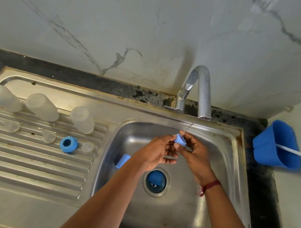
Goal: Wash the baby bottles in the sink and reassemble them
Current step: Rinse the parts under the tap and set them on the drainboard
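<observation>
Left hand point(157, 152) and right hand point(195, 155) pinch a blue ring point(180, 139) in their grip under the tap point(203, 93) — three bottles point(41, 106) already drain; two caps point(122, 160) and reassembly remain.

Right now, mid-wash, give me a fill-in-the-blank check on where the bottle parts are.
1. Under the running ___, the left hand and right hand hold a blue ring.
2. ___ clear bottles stand in a row left of the basin.
3. A second blue ring lies on the ridged ___.
Missing words: tap; three; drainboard
</observation>
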A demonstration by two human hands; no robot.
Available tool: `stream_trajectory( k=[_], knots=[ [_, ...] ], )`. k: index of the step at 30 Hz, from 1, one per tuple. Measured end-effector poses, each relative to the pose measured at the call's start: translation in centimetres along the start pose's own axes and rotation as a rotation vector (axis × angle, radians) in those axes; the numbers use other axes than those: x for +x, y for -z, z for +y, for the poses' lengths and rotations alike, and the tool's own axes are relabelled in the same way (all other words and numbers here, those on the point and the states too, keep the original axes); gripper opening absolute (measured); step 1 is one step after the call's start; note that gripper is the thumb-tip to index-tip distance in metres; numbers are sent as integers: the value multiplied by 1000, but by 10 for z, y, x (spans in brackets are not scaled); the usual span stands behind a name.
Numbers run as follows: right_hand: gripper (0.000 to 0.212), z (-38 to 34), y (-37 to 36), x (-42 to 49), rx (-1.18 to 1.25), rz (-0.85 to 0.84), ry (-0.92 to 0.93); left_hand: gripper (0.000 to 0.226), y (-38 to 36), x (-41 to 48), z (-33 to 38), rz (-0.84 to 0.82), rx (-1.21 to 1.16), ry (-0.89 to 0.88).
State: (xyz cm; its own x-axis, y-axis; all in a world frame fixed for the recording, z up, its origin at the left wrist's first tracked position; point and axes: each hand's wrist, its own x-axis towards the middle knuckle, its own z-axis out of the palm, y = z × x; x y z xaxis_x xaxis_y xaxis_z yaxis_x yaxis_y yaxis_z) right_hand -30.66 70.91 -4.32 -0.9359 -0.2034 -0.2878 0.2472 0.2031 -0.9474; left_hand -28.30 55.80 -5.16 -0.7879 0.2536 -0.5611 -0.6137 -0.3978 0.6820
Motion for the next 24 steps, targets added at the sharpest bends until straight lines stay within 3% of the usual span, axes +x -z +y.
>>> stream_trajectory(
  k=[3,6,9,14,17,24],
  knots=[
    [48,-1,-6,1,-22,97,-18,36,-1,0,-3,51,25,45],
    [51,2,-13,4,-157,132,62,31,3,-2,-8,234,104,63],
    [62,3,-15,8,-148,156,61,26,14,-3,-14,381,41,38],
    [66,10,-15,8,-100,-24,-59,23,25,-11,-16,448,-14,25],
    [58,16,-8,10,20,76,-98,20,29,-12,-18,465,-32,24],
    [25,4,-3,6,265,7,-195,23,23,-14,-19,442,-52,3]
  ],
)
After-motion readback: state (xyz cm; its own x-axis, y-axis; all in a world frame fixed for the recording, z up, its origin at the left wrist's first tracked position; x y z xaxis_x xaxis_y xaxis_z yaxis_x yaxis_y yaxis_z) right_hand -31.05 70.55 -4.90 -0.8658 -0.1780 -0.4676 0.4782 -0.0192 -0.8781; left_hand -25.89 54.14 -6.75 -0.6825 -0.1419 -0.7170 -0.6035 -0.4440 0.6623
